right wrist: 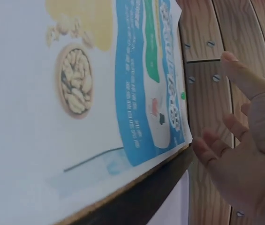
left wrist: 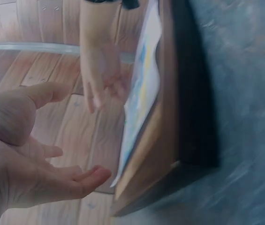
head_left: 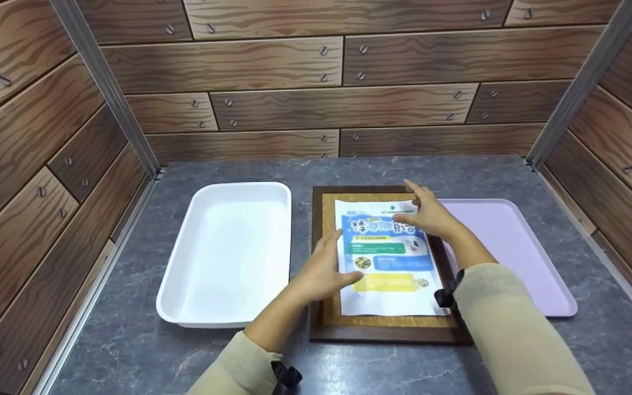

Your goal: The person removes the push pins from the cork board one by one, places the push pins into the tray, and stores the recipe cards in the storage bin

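A printed paper sheet [head_left: 393, 303] with blue, green and yellow blocks lies on a gold-brown board inside a dark brown frame [head_left: 387, 333], flat on the counter. In the right wrist view the sheet [right wrist: 19, 117] shows a picture of a bowl of nuts. My left hand [head_left: 319, 274] hovers at the sheet's left edge, its fingers spread and thumb over the print. Over the upper right corner is my right hand [head_left: 431, 216], fingers apart. Both wrist views show the left hand [left wrist: 34, 154] and right hand [right wrist: 252, 145] with nothing between thumb and fingers.
To the left of the frame stands a deep white tray [head_left: 233, 258]. A flat lilac tray [head_left: 494, 236] lies on the right, partly covered by the right forearm. Wood-patterned walls [head_left: 294, 66] enclose the grey marbled counter [head_left: 124, 329] at the back and sides.
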